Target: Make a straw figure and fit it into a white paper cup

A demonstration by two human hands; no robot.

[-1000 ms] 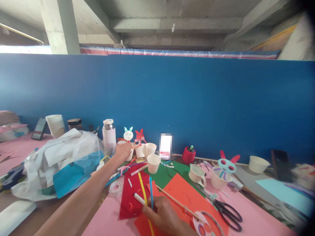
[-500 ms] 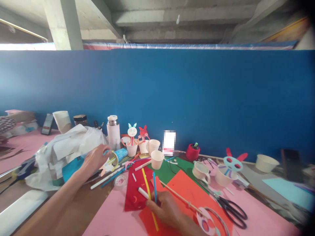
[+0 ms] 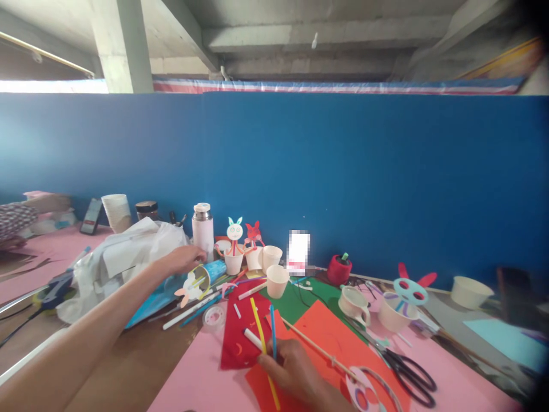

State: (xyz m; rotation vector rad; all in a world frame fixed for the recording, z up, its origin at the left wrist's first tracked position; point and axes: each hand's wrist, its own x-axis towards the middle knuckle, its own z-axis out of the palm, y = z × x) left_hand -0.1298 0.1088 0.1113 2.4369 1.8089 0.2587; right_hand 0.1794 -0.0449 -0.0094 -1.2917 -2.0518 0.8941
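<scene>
My left hand (image 3: 184, 258) reaches across the brown table to the tipped blue paper cup (image 3: 217, 269), close to the pink thermos (image 3: 203, 232). Its fingers bend down behind the cup's side, and whatever they touch is hidden. A paper bunny figure (image 3: 189, 290) lies at the cup's mouth. My right hand (image 3: 294, 366) is closed over the orange paper (image 3: 317, 329), pinching a thin blue strip (image 3: 273, 329) that stands up. A long yellow strip (image 3: 258, 324) passes by the thumb, and a white marker (image 3: 253, 339) touches it over the red sheet (image 3: 231, 349).
Black-handled scissors (image 3: 412, 372) lie right of my right hand, beside a paper face on a stick (image 3: 362, 392). Bunny cups (image 3: 234, 263), a plain cup (image 3: 278, 281), a tape roll (image 3: 213, 316) and a plastic bag (image 3: 103, 286) surround the work. Another person's checked sleeve (image 3: 17, 219) shows far left.
My left hand has moved right and farther back, from the bag side of the blue cup toward the thermos. The view has shifted slightly; my right hand keeps its grip.
</scene>
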